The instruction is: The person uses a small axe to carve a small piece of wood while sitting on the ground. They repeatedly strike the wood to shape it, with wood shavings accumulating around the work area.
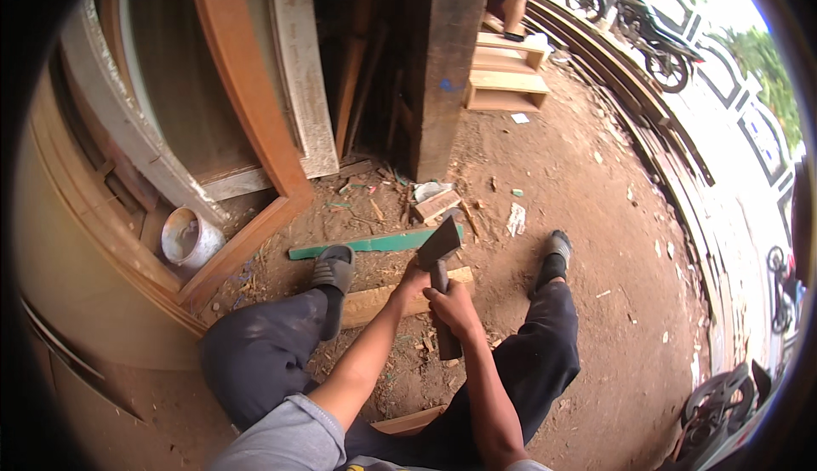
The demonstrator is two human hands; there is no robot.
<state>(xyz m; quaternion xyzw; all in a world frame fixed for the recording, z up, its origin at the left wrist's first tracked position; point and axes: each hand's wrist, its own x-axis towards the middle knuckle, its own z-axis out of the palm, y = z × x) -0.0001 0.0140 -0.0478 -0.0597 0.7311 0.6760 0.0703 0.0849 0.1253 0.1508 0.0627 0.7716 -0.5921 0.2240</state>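
A hatchet with a broad, dark metal head (438, 242) and a thick brown handle (447, 342) is held in front of me between my legs. My right hand (456, 308) is wrapped round the handle just below the head. Close up against the head, my left hand (414, 279) grips the hatchet from the left side, its fingers partly hidden behind the metal. Under my hands a pale wooden board (366, 304) lies across the ground. Beyond it is a green-painted strip of wood (370, 245), its edge chipped.
A small wood block (437, 205) lies near a dark post (448, 71). At left, a white bucket (191, 239) stands inside a leaning wooden frame (247, 234). Stacked timber (647, 105) lines the right side. Wooden steps (509, 79) and a seated person's leg (514, 13) are far off.
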